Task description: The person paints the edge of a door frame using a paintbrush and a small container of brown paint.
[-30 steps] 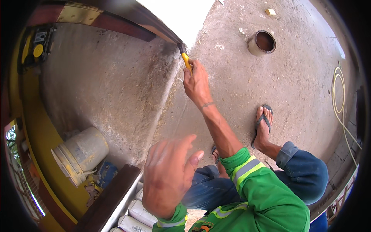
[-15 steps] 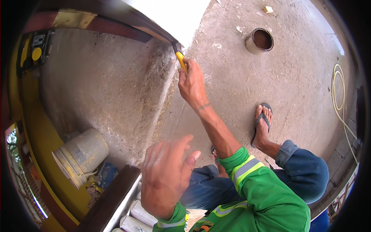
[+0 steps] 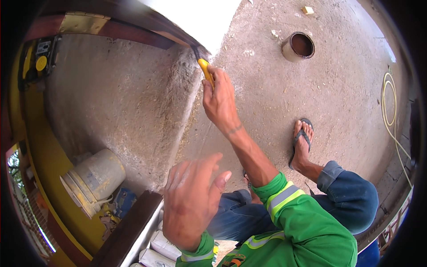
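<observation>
My right hand [image 3: 220,95] is closed round the yellow handle of a paintbrush [image 3: 204,66]. The brush's dark end meets the bottom of a dark wooden door frame [image 3: 180,36], beside the corner of a white wall [image 3: 200,20]. Closer to me, my left hand [image 3: 190,196] is raised with its fingers extended and its thumb apart; nothing shows in it. A round can [image 3: 290,52] of brown paint stands on the floor to the right of the wall.
A dirty bucket [image 3: 98,175] lies tipped at the left, by a yellow beam [image 3: 44,151]. A dark wooden edge [image 3: 129,227] and white sacks [image 3: 163,244] are at lower left. A pale hose [image 3: 388,102] coils at the right. My sandalled foot [image 3: 302,144] rests on the floor.
My right hand has shifted slightly left, and the brush tip has moved left along the foot of the door frame. My left hand has barely moved.
</observation>
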Action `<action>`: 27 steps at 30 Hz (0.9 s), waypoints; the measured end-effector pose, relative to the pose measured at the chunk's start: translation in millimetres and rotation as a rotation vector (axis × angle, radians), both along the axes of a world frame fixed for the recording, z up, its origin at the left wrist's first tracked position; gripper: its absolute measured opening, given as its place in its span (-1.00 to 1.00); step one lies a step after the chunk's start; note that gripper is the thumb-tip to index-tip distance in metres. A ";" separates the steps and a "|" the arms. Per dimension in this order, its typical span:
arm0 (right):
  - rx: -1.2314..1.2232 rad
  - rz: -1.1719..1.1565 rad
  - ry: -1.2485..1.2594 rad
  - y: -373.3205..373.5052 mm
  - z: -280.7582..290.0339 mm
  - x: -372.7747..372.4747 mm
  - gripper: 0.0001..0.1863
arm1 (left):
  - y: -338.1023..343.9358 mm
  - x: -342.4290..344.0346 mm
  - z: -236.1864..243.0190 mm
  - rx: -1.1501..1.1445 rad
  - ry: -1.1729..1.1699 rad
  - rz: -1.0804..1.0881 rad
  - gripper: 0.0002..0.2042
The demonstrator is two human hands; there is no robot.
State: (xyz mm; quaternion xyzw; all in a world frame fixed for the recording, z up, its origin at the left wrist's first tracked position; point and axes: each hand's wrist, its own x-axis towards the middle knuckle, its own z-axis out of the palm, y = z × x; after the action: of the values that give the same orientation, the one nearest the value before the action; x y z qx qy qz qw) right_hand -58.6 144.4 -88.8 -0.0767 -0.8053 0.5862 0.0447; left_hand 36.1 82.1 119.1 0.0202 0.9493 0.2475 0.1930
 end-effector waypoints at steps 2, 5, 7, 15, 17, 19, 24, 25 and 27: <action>-0.003 -0.007 0.051 0.8 1.7 6.9 -0.73 | -1.3 0.0 -0.4 0.004 0.009 -0.004 -0.71; -0.072 -0.027 0.066 6.7 -9.3 26.5 -0.73 | -2.9 0.0 0.2 -0.002 0.006 0.002 -0.71; -0.007 -0.016 -0.036 10.4 -27.1 37.2 -0.72 | -2.7 -0.4 -0.8 0.015 -0.005 0.026 -0.71; 0.035 -0.005 -0.184 13.2 -51.1 13.0 -0.67 | -0.9 -1.0 -1.6 0.006 0.004 -0.009 -0.70; 0.036 0.010 -0.217 11.4 -51.1 8.3 -0.67 | 0.7 -1.4 -0.5 0.006 0.000 -0.004 -0.69; 0.099 -0.071 -0.094 8.8 -59.8 4.5 -0.73 | 4.0 -2.6 0.9 0.003 0.002 -0.008 -0.70; 0.056 -0.069 -0.105 0.9 -51.5 -5.6 -0.73 | 2.4 -2.9 -0.2 0.003 -0.006 -0.003 -0.71; 0.053 -0.079 -0.068 0.0 -50.8 -6.3 -0.73 | 2.5 -2.5 -0.2 0.005 -0.011 -0.002 -0.71; 0.029 -0.071 -0.090 -0.8 -44.3 -7.9 -0.72 | 2.7 -2.1 -0.2 0.002 -0.009 -0.001 -0.71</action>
State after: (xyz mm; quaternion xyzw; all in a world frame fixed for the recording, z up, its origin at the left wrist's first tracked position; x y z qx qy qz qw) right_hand -66.5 143.7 -133.2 -0.1308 -0.8116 0.5685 0.0302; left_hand 33.9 84.7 118.8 0.0198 0.9481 0.2485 0.1975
